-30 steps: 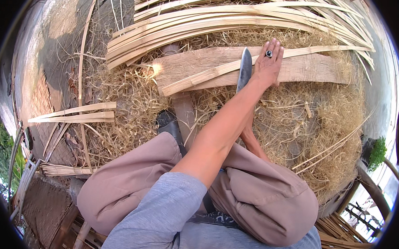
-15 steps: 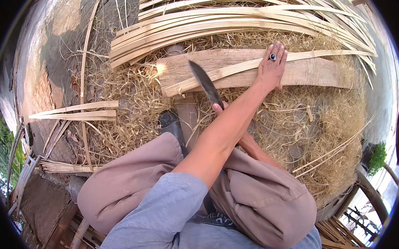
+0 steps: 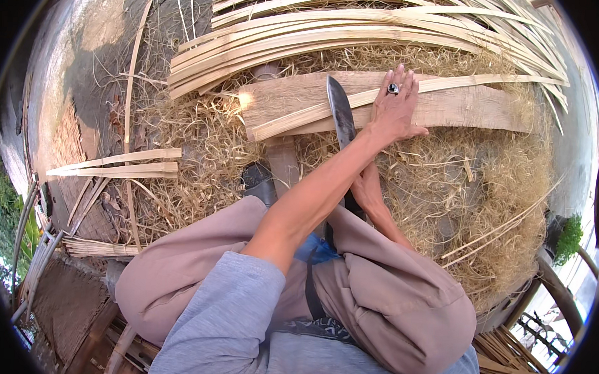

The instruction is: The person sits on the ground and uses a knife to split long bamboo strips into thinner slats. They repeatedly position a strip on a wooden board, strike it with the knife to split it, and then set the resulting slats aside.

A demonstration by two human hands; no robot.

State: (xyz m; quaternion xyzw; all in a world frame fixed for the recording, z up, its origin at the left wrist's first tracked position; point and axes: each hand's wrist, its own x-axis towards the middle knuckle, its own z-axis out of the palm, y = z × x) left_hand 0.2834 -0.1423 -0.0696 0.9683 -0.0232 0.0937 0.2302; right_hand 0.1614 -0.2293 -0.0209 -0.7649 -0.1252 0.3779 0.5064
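My left hand, with a dark-stoned ring, lies with its fingers stretched out over a pale bamboo strip on a long wooden board. My left forearm crosses over my right. Partly hidden beneath it, my right hand is closed on a knife, whose handle is covered. The dark blade points away from me, across the strip's left half and just left of my left hand. Whether the edge touches the strip, I cannot tell.
Beyond the board lies a pile of bamboo strips. Curly shavings cover the ground around the board. Two pale strips lie at left, thin strips at right. My bent knees are close in front.
The knife has swung more upright and moved right, and its blade now crosses the strip. My left hand has slid a little left along the strip.
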